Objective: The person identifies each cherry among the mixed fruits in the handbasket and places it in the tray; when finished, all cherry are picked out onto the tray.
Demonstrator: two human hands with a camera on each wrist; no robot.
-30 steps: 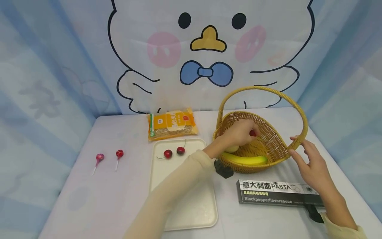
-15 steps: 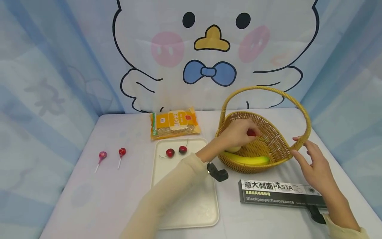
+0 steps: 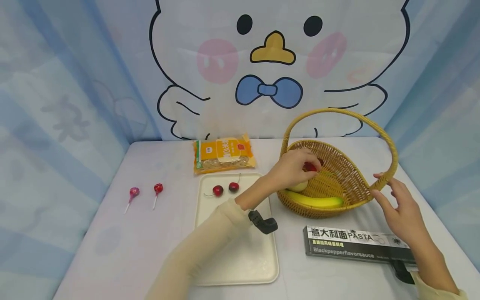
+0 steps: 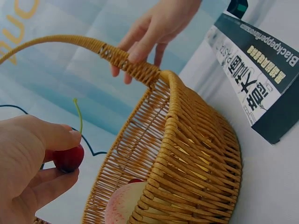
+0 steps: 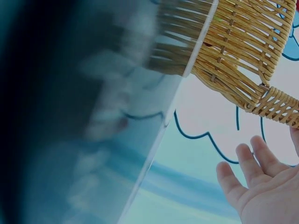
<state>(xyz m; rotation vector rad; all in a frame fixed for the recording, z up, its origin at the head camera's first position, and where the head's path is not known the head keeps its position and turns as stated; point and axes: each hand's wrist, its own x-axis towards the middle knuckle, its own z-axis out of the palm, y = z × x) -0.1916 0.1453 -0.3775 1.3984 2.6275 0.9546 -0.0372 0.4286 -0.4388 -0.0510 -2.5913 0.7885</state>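
Observation:
My left hand (image 3: 294,168) pinches a dark red cherry (image 4: 68,157) between thumb and fingers, its green stem pointing up. In the head view, that hand is over the left side of the wicker basket (image 3: 346,168). Inside the basket lie a banana (image 3: 316,201) and a pale, pink-tinged peach (image 4: 122,205), partly hidden by the hand and the rim. Another small red thing (image 3: 321,161) shows behind my fingers, its kind unclear. My right hand (image 3: 405,208) grips the base of the basket handle (image 3: 390,166) at the right, with several fingers spread away from it (image 5: 261,172).
A cream tray (image 3: 240,266) bearing two cherries (image 3: 218,191) lies left of the basket. Behind it is an orange food packet (image 3: 225,154). Two lollipops (image 3: 158,188) lie farther left. A black-and-white pasta box (image 3: 356,243) sits in front of the basket, partly under the right forearm.
The left hand has moved left across the basket, carrying the cherry toward its left rim. The right hand stays on the handle. The whole head view has shifted slightly.

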